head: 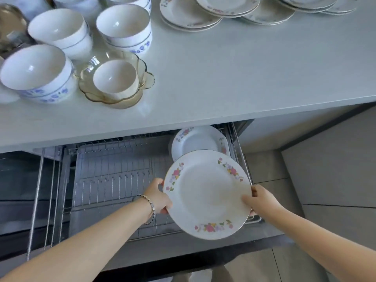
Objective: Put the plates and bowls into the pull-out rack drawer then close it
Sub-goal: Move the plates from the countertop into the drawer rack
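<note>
White china hides a good deal: the fingers of both hands lie behind the flowered plate [205, 192], so only thumbs and knuckles show. The left hand [157, 197] grips its left rim, thumb on the edge; the right hand [259, 200] grips the right rim, thumb lying on the face. Together they hold this plate tilted above the right front part of the rack drawer [114, 176], which is pulled out from under the worktop [223, 78]. A second plate [198, 139] stands on edge in the wire rack at the right rear, its lower part covered by the held one.

Along the top edge the plate stacks [189, 15] are cut off, and a metal object [10, 27] at top left is blurred. On the worktop the bowls [124, 27] sit nested in small stacks, blue-patterned. A glass dish [142, 68] holds a small white bowl [116, 78]. A bracelet [151, 206] circles the left wrist.
</note>
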Action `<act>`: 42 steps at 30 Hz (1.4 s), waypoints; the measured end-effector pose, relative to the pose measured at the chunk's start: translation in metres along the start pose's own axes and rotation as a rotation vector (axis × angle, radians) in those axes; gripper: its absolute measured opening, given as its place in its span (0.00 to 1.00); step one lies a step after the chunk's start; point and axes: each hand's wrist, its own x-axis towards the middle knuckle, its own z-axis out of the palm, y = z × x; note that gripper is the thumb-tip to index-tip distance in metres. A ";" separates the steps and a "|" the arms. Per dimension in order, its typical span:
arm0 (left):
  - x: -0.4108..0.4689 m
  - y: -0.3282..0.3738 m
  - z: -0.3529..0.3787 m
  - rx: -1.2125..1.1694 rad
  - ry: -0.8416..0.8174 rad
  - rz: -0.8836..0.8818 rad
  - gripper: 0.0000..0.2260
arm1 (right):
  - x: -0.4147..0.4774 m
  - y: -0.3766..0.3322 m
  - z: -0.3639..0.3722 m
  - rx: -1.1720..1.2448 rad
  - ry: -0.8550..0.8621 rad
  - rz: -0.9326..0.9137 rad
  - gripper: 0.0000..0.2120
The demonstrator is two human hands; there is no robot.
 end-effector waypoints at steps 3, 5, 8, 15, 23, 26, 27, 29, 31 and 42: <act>0.037 -0.012 0.008 -0.010 0.076 -0.021 0.32 | 0.033 -0.001 0.015 -0.003 0.008 0.023 0.12; 0.060 -0.013 0.010 0.001 0.121 -0.013 0.33 | 0.055 -0.006 0.022 -0.010 0.023 0.009 0.10; 0.089 -0.003 0.010 0.011 0.171 0.034 0.32 | 0.087 -0.016 0.025 -0.050 0.046 -0.001 0.04; 0.139 0.024 0.020 0.110 0.313 0.119 0.29 | 0.151 -0.028 0.032 -0.023 0.185 -0.014 0.09; 0.168 0.031 0.030 0.126 0.395 0.076 0.22 | 0.175 -0.030 0.043 0.062 0.309 -0.041 0.12; 0.177 0.039 0.028 0.183 0.449 0.070 0.21 | 0.179 -0.035 0.046 0.082 0.342 -0.032 0.14; 0.181 0.041 0.027 0.192 0.464 0.067 0.21 | 0.179 -0.036 0.048 0.094 0.353 -0.022 0.15; 0.188 0.046 0.025 0.172 0.473 0.074 0.21 | 0.179 -0.039 0.051 0.120 0.376 -0.008 0.17; 0.191 0.050 0.026 0.094 0.467 0.080 0.21 | 0.179 -0.041 0.052 0.154 0.379 -0.016 0.19; 0.189 0.053 0.047 -0.431 0.351 0.099 0.25 | 0.178 -0.029 0.066 0.488 0.242 -0.006 0.24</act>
